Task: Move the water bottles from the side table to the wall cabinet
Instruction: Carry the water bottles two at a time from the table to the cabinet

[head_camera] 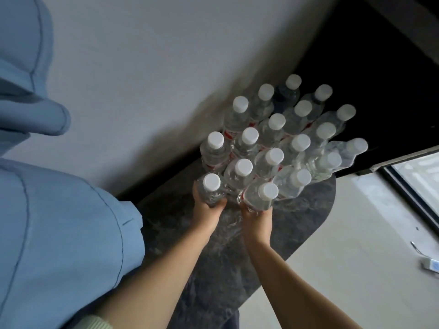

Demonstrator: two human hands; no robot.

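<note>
While both forearms reach out over the dark marbled table [306,210], each hand is already wrapped around a bottle at the near edge of the cluster. The left hand [207,210] is closed about the body of the near-left bottle [211,186], fingers curled round it from below the white cap. The right hand [257,217] is closed likewise on the near-right bottle [263,195], which leans a little toward the viewer. Whether either bottle has left the tabletop cannot be told from this angle.

Just beyond the hands stands the rest of the water bottles [285,138], clear plastic with white caps and red on their labels, packed in rows touching one another; the farthest ones reach over the back edge of the table toward a dark recess [356,67]. A grey wall [142,67] runs along the left of the group, and blue upholstery [47,210] lies beside the table on the near left. A pale floor [356,233] shows to the right. No wall cabinet is in view.

By my judgement this is the pick-up step, early in the task, since most bottles remain. Next, both bottles want lifting straight up clear of their neighbours, so none is knocked over, then carrying to the cabinet.
</note>
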